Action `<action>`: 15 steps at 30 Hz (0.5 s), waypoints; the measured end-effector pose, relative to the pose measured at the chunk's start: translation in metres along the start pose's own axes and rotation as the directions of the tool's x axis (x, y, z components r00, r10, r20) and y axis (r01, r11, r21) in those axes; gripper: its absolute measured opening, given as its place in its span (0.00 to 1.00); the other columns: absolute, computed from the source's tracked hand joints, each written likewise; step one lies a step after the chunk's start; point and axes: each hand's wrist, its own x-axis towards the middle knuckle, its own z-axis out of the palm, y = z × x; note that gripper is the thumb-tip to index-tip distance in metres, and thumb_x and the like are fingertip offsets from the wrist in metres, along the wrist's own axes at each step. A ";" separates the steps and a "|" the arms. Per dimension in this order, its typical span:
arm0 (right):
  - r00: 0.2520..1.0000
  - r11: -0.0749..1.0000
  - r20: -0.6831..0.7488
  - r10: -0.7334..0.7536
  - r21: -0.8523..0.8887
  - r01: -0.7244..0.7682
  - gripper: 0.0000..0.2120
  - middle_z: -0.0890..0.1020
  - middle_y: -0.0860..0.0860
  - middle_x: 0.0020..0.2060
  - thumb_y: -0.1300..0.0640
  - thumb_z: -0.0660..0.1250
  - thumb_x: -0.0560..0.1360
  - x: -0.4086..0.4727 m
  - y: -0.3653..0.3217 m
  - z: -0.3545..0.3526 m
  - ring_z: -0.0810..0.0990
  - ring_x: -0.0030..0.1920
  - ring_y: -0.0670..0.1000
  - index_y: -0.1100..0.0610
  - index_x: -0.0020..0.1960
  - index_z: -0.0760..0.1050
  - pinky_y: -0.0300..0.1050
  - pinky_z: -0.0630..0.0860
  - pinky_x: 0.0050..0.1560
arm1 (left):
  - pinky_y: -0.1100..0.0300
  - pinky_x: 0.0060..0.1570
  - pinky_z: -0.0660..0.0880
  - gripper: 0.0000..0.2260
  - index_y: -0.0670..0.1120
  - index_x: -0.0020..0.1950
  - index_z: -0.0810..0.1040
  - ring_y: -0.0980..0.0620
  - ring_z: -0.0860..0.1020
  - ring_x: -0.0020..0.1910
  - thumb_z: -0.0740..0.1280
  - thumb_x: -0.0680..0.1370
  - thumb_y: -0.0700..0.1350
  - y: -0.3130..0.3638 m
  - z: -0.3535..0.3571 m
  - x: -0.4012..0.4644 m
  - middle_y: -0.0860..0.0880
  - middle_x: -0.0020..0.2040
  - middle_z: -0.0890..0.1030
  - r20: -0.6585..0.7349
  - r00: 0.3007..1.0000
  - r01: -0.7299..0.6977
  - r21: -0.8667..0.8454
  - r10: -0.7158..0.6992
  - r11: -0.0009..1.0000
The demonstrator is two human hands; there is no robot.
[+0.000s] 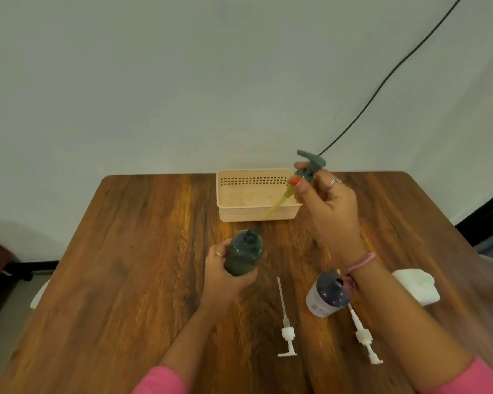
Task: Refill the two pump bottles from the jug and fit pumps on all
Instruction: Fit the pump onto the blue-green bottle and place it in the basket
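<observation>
Green bottle [243, 253] within left fingers [249, 277].

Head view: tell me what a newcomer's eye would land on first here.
The raised right hand grips a dark green pump head with a yellowish dip tube, held above the peach plastic basket at the far edge of the wooden table. Below it, the left hand holds an open dark green bottle near the table's middle. Two white pumps lie near the front edge.

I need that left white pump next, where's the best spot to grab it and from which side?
Pinch the white pump at its collar, coming straight down from above. It lies flat on the table, thin tube pointing away, and the collar is its thickest, firmest part.
</observation>
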 end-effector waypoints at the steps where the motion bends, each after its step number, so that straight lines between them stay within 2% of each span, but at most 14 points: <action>1: 0.999 0.999 -0.008 -0.031 0.013 0.031 0.12 0.82 0.59 0.43 0.53 0.68 0.75 0.008 -0.010 0.001 0.82 0.44 0.52 0.54 0.58 0.78 0.43 0.80 0.45 | 0.60 0.54 0.77 0.31 0.64 0.59 0.71 0.53 0.76 0.59 0.80 0.61 0.49 0.009 -0.002 0.003 0.52 0.59 0.74 -0.026 0.999 -0.024 -0.005 0.024 1.000; 3: 0.996 0.996 -0.025 -0.080 0.046 0.081 0.13 0.82 0.62 0.44 0.53 0.68 0.76 0.024 -0.029 0.001 0.83 0.47 0.57 0.54 0.59 0.78 0.46 0.81 0.47 | 0.65 0.49 0.76 0.31 0.60 0.60 0.71 0.55 0.76 0.57 0.81 0.63 0.45 0.027 -0.007 0.010 0.55 0.57 0.73 -0.065 0.996 -0.054 0.014 0.055 0.998; 6: 0.992 0.989 -0.034 -0.118 0.083 0.120 0.13 0.83 0.59 0.43 0.54 0.67 0.76 0.042 -0.054 0.003 0.83 0.46 0.57 0.56 0.59 0.78 0.44 0.80 0.44 | 0.74 0.42 0.72 0.31 0.57 0.61 0.70 0.58 0.74 0.56 0.80 0.65 0.42 0.053 -0.017 0.018 0.57 0.55 0.71 -0.097 0.993 -0.070 0.024 0.072 0.997; 9: 0.989 0.983 -0.021 -0.148 0.110 0.149 0.12 0.84 0.57 0.42 0.55 0.67 0.76 0.053 -0.071 0.007 0.83 0.45 0.57 0.57 0.58 0.79 0.45 0.81 0.43 | 0.72 0.42 0.72 0.32 0.58 0.61 0.68 0.57 0.74 0.56 0.80 0.65 0.42 0.074 -0.025 0.023 0.56 0.57 0.71 -0.118 0.989 -0.090 0.004 0.090 0.996; 13: 0.983 0.979 0.020 -0.180 0.105 0.177 0.13 0.84 0.57 0.42 0.54 0.68 0.76 0.062 -0.088 0.013 0.84 0.45 0.56 0.56 0.58 0.79 0.46 0.81 0.44 | 0.72 0.43 0.72 0.29 0.63 0.54 0.69 0.60 0.74 0.55 0.81 0.64 0.44 0.096 -0.033 0.027 0.57 0.57 0.71 -0.149 0.982 -0.122 -0.022 0.117 0.992; 15: 0.980 0.977 0.051 -0.194 0.099 0.189 0.13 0.84 0.56 0.43 0.54 0.68 0.76 0.066 -0.095 0.016 0.84 0.45 0.54 0.56 0.59 0.79 0.43 0.80 0.43 | 0.73 0.41 0.73 0.31 0.62 0.57 0.68 0.61 0.74 0.55 0.81 0.64 0.44 0.104 -0.036 0.027 0.58 0.56 0.71 -0.158 0.979 -0.136 -0.033 0.129 0.990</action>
